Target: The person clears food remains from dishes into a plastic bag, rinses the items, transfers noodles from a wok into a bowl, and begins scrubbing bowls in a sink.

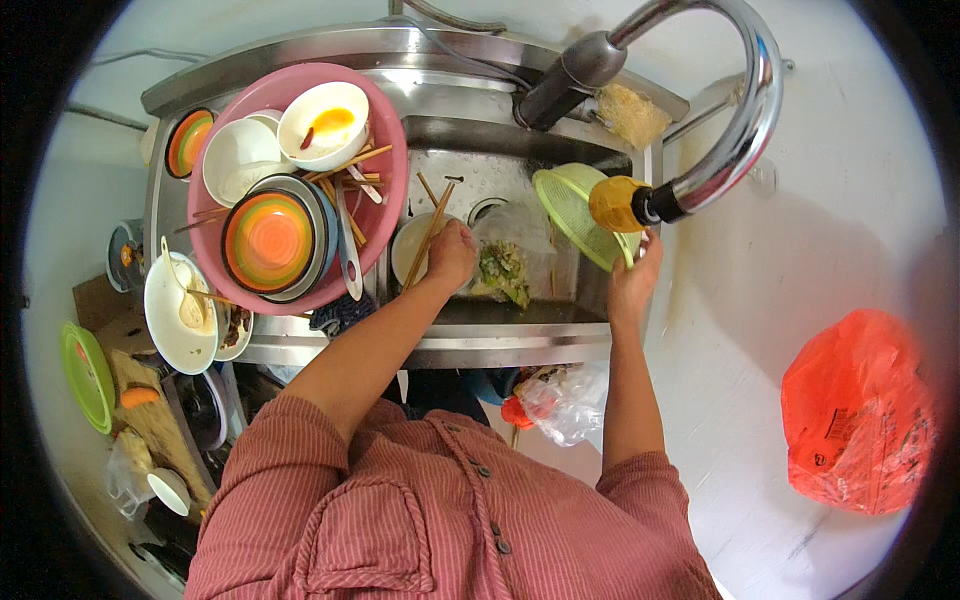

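My right hand (636,281) grips the lower rim of a light green plastic colander (574,206), which is tilted at the right side of the steel sink (592,292), under the tap's yellow-wrapped nozzle (616,204). My left hand (452,256) is at a clear plastic bag (517,225) in the sink; its fingertips are hidden, so its hold cannot be told. Green vegetable scraps (501,274) lie in or under the bag. Left of my left hand, wooden chopsticks (431,232) lean across a pale bowl (409,244).
A pink basin (390,225) heaped with bowls, chopsticks and spoons stands left of the sink. Beside it is a white bowl (169,330) with a spoon. The curved chrome tap (761,97) arches over the right side. A red plastic bag (855,420) hangs at far right.
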`<state>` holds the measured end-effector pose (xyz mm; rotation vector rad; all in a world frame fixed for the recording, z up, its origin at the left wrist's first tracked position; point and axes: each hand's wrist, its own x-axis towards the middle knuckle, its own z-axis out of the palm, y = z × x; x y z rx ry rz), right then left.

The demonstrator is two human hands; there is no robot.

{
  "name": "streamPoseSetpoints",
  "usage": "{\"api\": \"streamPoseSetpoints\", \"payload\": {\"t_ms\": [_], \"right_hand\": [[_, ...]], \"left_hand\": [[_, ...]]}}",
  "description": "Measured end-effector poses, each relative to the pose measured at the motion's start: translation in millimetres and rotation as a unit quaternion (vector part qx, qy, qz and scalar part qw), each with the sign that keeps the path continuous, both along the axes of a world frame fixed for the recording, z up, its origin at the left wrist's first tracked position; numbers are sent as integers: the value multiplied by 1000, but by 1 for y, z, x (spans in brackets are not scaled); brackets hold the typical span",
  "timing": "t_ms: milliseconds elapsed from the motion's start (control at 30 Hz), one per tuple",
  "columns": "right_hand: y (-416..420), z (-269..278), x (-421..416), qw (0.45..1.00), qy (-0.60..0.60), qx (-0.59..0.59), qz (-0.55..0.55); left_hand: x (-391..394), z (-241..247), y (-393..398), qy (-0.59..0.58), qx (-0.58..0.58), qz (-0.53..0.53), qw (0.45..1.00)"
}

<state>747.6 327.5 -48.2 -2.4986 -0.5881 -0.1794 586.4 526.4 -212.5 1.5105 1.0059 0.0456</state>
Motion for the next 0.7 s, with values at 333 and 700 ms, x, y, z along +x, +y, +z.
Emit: {"api": "streamPoseSetpoints", "payload": {"t_ms": [333,700], "right_hand": [[37,-7,-1,980,-29,-178,-79],[-26,-146,-40,906,226,-342,107]], "left_hand": [[-10,7,-4,58,-4,-61,996],[-8,41,-4,106,56,-206,971]]}}
